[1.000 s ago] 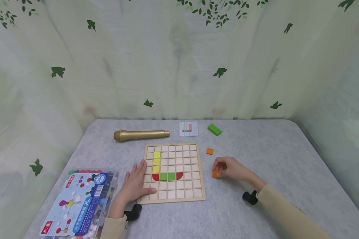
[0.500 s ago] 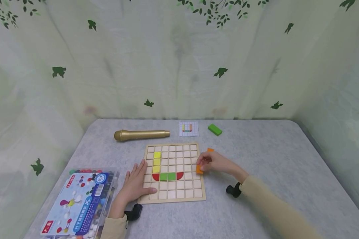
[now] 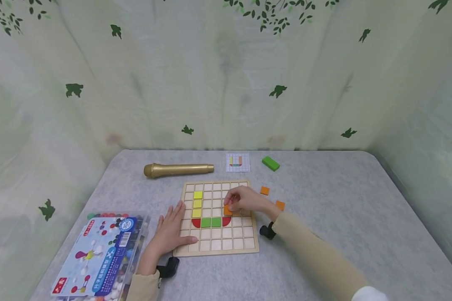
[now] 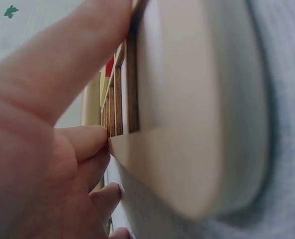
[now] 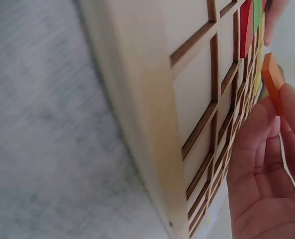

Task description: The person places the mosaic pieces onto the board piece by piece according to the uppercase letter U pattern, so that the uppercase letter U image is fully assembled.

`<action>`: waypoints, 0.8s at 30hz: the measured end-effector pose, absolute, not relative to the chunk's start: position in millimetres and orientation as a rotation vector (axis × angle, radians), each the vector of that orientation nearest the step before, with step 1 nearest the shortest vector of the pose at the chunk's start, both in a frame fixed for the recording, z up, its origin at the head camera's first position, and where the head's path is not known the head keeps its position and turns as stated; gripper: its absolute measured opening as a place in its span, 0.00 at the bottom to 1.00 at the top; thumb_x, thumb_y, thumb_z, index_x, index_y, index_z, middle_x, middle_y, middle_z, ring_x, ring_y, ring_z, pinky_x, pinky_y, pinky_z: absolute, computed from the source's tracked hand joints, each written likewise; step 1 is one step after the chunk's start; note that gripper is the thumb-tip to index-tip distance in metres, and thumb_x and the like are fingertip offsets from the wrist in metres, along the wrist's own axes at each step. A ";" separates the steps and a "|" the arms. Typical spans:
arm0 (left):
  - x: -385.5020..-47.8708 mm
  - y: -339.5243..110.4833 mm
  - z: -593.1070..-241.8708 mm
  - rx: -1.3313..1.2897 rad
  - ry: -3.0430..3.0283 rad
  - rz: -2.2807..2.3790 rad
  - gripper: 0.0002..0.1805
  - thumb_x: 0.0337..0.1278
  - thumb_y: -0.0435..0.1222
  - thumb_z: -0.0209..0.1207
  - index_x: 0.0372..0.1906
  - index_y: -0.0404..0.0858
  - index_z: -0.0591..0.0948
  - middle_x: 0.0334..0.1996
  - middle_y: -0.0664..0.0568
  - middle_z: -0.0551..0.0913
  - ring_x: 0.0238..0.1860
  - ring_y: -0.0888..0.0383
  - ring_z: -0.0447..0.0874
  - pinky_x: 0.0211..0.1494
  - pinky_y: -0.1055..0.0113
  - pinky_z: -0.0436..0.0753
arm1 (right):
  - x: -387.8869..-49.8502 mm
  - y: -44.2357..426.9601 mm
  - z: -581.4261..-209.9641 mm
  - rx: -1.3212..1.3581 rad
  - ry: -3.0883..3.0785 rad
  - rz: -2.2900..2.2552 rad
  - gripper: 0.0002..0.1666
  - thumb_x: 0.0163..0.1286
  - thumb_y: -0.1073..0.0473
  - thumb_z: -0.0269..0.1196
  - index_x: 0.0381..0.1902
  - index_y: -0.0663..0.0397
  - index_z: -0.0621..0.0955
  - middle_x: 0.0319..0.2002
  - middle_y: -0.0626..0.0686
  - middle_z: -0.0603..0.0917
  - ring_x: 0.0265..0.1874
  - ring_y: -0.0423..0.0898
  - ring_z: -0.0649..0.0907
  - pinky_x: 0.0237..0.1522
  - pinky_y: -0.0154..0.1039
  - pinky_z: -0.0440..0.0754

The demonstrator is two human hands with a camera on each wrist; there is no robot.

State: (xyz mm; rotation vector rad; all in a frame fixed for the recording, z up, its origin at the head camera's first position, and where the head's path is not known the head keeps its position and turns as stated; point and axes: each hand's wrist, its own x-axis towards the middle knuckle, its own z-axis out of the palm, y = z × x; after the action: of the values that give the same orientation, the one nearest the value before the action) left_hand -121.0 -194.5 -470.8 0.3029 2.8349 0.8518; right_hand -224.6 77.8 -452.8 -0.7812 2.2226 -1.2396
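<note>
A wooden grid board (image 3: 254,246) lies on the table, set with a column of yellow square tiles (image 3: 197,203), green tiles (image 3: 211,222) and a rounded red tile (image 3: 196,223) at each end of the green ones. Between thumb and fingertips my right hand (image 3: 246,200) pinches an orange square tile (image 3: 227,210), just above the right-hand red tile (image 3: 226,221). The right wrist view shows that orange tile (image 5: 272,79) tilted, raised off the board. My left hand (image 3: 169,236) rests along the board's left edge, fingers straight and spread, thumb across the lower left corner.
Two loose orange tiles (image 3: 265,190) (image 3: 280,205) lie right of the board. Behind it are a gold microphone (image 3: 178,169), a small pattern card (image 3: 237,162) and a green block (image 3: 270,163). A plastic case of coloured molecule-model pieces (image 3: 98,255) stands at the left.
My right hand has carried the orange tile leftward from the table over the board. One loose orange tile behind the hand has come into view. The left hand has stayed put.
</note>
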 end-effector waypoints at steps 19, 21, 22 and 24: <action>-122.0 -195.9 -471.1 0.302 2.824 0.828 0.63 0.42 0.55 0.71 0.72 0.25 0.49 0.74 0.36 0.44 0.72 0.33 0.36 0.66 0.33 0.37 | -220.6 61.4 -453.2 -0.806 2.441 -0.993 0.06 0.59 0.68 0.66 0.30 0.51 0.81 0.25 0.44 0.78 0.28 0.41 0.75 0.34 0.35 0.73; -122.4 -196.2 -471.9 0.301 2.821 0.827 0.63 0.42 0.55 0.70 0.72 0.25 0.48 0.74 0.36 0.43 0.72 0.33 0.35 0.66 0.33 0.36 | -220.0 62.2 -453.5 -0.802 2.434 -1.012 0.06 0.60 0.69 0.65 0.30 0.52 0.82 0.25 0.44 0.78 0.28 0.41 0.75 0.34 0.35 0.73; -122.6 -196.3 -472.5 0.303 2.821 0.825 0.63 0.42 0.55 0.70 0.73 0.25 0.48 0.74 0.36 0.43 0.72 0.33 0.35 0.66 0.33 0.36 | -219.9 62.7 -453.9 -0.800 2.426 -1.026 0.06 0.60 0.69 0.65 0.30 0.53 0.82 0.26 0.44 0.78 0.28 0.41 0.76 0.34 0.35 0.73; -123.1 -196.6 -473.4 0.305 2.821 0.822 0.63 0.42 0.55 0.70 0.73 0.25 0.48 0.74 0.36 0.43 0.72 0.33 0.35 0.66 0.33 0.36 | -219.8 64.3 -453.9 -0.796 2.403 -1.059 0.05 0.61 0.69 0.65 0.31 0.54 0.82 0.26 0.45 0.79 0.28 0.41 0.76 0.34 0.35 0.74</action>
State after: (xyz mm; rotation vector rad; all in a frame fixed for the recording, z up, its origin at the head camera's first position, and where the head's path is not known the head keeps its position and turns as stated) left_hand -123.1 -196.6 -473.4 0.3045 2.8205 0.8216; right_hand -219.8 64.3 -453.9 -0.7958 2.4033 -1.0589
